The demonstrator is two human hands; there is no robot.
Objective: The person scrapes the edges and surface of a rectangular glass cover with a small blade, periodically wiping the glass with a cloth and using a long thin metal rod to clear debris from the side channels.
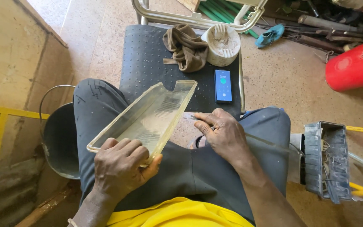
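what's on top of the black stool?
On the black stool: a brown cloth, a white bowl-shaped object, and a phone. The clear tray covers its near edge.

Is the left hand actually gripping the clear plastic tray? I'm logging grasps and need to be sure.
Touching. The head view shows the left hand wrapped over the near end of the clear plastic tray, fingers on top, thumb pressed against its edge.
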